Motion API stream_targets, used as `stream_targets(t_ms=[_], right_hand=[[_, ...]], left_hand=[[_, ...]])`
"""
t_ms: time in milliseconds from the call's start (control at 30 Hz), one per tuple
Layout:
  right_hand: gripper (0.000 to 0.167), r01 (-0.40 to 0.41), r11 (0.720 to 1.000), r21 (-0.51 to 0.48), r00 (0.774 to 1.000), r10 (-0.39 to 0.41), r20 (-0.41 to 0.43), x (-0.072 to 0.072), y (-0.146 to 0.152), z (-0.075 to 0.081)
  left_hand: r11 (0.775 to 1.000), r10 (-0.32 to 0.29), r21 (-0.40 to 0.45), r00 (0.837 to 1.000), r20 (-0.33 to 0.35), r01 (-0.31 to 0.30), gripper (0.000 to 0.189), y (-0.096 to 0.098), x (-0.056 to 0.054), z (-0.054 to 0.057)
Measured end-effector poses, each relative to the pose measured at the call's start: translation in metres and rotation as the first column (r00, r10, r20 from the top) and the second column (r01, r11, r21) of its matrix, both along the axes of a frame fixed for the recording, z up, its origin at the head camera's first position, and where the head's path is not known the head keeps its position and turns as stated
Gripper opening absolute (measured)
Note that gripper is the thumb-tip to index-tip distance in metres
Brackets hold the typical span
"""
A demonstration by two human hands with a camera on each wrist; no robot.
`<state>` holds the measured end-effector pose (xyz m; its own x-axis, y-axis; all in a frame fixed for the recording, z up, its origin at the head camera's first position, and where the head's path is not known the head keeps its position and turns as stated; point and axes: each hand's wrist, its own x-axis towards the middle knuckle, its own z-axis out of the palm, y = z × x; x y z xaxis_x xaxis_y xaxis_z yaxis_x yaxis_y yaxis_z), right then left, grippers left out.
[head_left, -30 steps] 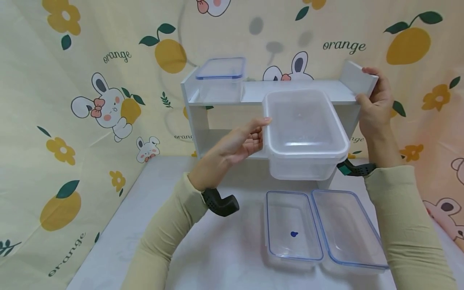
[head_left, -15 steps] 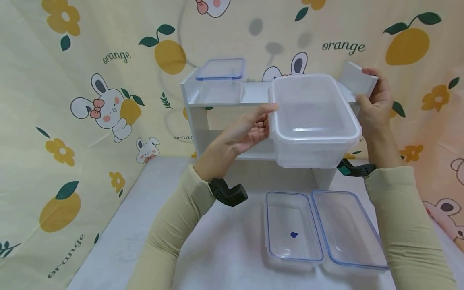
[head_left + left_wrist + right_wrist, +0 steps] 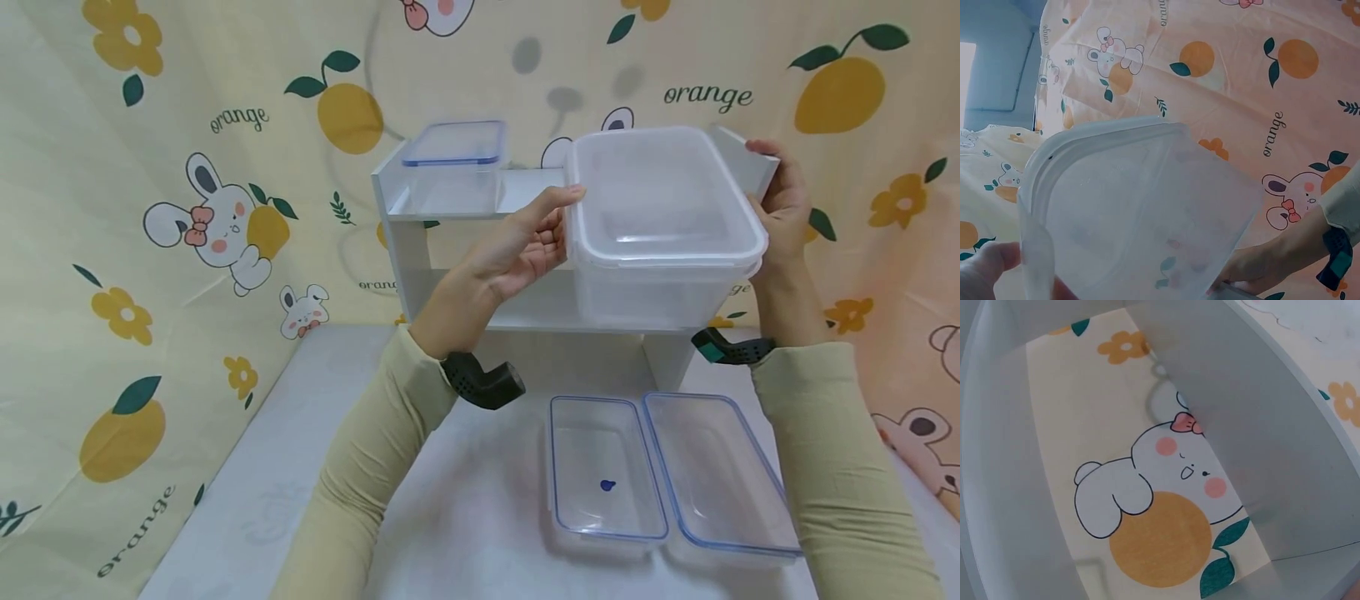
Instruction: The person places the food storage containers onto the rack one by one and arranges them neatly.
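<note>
My left hand [image 3: 517, 250] pinches the left edge of a translucent food storage container [image 3: 663, 196] with a whitish lid, thumb on top of the rim. The container is held up in front of the right half of a white two-tier shelf [image 3: 525, 317], its lid tilted toward the head camera. In the left wrist view the container [image 3: 1147, 212] fills the middle, with left fingers at its edge. My right hand [image 3: 783, 212] grips the raised right end panel [image 3: 753, 171] of the shelf. The right wrist view looks through the shelf's opening between its boards [image 3: 1254, 406].
A blue-rimmed lidded container [image 3: 453, 179] stands on the shelf top at left. Two flatter blue-rimmed containers [image 3: 607, 450] [image 3: 723, 475] lie side by side on the white table [image 3: 450, 525], in front of the shelf. A printed cloth [image 3: 247, 75] hangs behind.
My left hand has raised the whitish-lidded container and moved it right, so that it now covers more of the shelf top's right end. My right hand has stayed on the end panel.
</note>
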<state>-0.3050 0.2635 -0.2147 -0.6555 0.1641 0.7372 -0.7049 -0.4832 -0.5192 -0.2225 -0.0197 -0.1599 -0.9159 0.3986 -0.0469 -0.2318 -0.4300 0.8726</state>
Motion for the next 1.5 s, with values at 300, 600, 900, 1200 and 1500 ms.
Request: stream_targets(t_ms=[300, 600, 900, 1200, 1500], right_hand=[[0.045, -0.024, 1.000, -0.021, 1.000, 0.024, -0.010, 0.000, -0.001, 0.001], [0.045, 0.043, 0.999, 0.021, 0.999, -0.043, 0.024, 0.001, 0.003, -0.002], [0.043, 0.064, 0.997, 0.032, 0.997, -0.065, 0.030, 0.001, 0.002, -0.001], [0.043, 0.071, 0.997, 0.041, 0.997, -0.073, 0.033, 0.000, 0.001, -0.002], [0.046, 0.099, 0.994, 0.049, 0.995, -0.101, 0.026, -0.001, 0.001, -0.001]], left_hand=[[0.999, 0.038, 0.031, 0.999, 0.011, -0.039, 0.021, 0.006, -0.007, 0.011], [0.994, 0.074, 0.079, 0.993, 0.087, -0.080, 0.024, 0.010, -0.023, 0.012], [0.986, 0.114, 0.107, 0.986, 0.123, -0.127, 0.024, 0.015, -0.036, 0.014], [0.982, 0.141, 0.109, 0.980, 0.143, -0.157, 0.024, 0.017, -0.044, 0.013], [0.975, 0.137, 0.154, 0.978, 0.160, -0.162, 0.025, 0.018, -0.053, 0.015]])
